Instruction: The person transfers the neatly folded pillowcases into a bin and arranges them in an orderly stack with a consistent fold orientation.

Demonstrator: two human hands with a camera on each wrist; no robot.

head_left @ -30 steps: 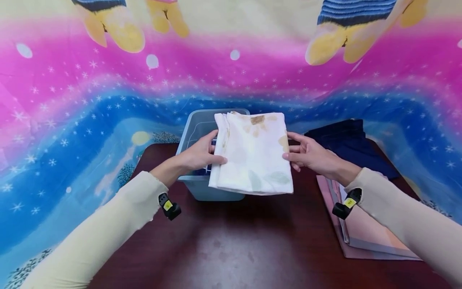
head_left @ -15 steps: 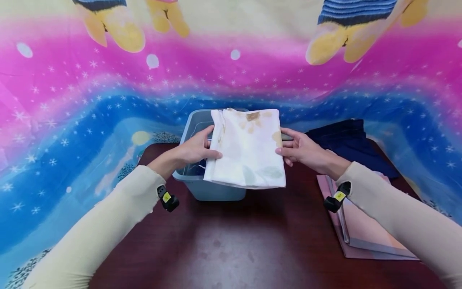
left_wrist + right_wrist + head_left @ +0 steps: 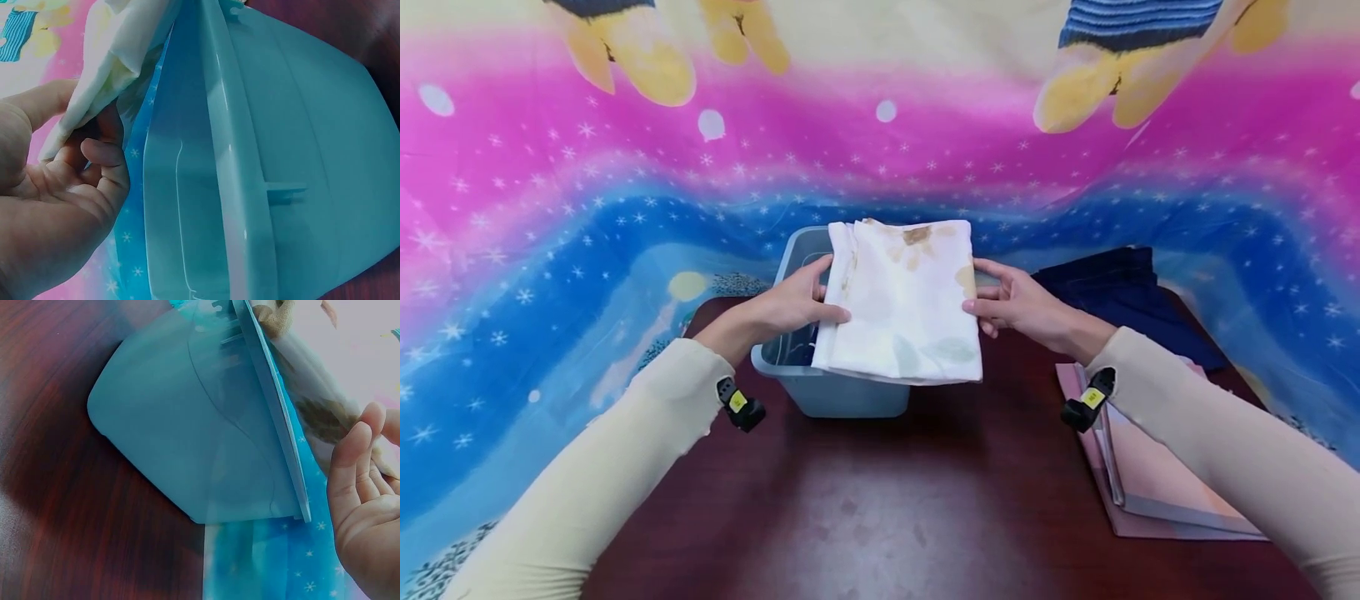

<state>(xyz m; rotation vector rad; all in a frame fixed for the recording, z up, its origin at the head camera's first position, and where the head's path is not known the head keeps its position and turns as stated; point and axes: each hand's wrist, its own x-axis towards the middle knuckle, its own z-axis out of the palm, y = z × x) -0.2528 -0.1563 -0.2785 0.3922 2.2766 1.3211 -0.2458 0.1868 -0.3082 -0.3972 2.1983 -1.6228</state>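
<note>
A folded white cloth point(image 3: 902, 304) with faded leaf prints and brown stains is held flat over a light blue plastic bin point(image 3: 842, 398) at the far side of the table. My left hand point(image 3: 797, 304) grips the cloth's left edge, thumb on top; the left wrist view shows the cloth point(image 3: 119, 56) pinched between thumb and fingers point(image 3: 103, 156) beside the bin's rim point(image 3: 219, 156). My right hand point(image 3: 1011, 302) holds the cloth's right edge. In the right wrist view its fingers point(image 3: 359, 456) lie under the cloth point(image 3: 325, 419) next to the bin point(image 3: 200, 431).
A dark wooden table point(image 3: 880, 500) carries a dark navy folded garment point(image 3: 1120, 292) at the back right and a pink folded stack point(image 3: 1157, 483) at the right edge. A bright pink and blue starry sheet point(image 3: 550, 208) hangs behind and around the table.
Both hands have carried the folded cloth a little away from me and to the left, so it now lies more squarely over the bin. The grips are unchanged.
</note>
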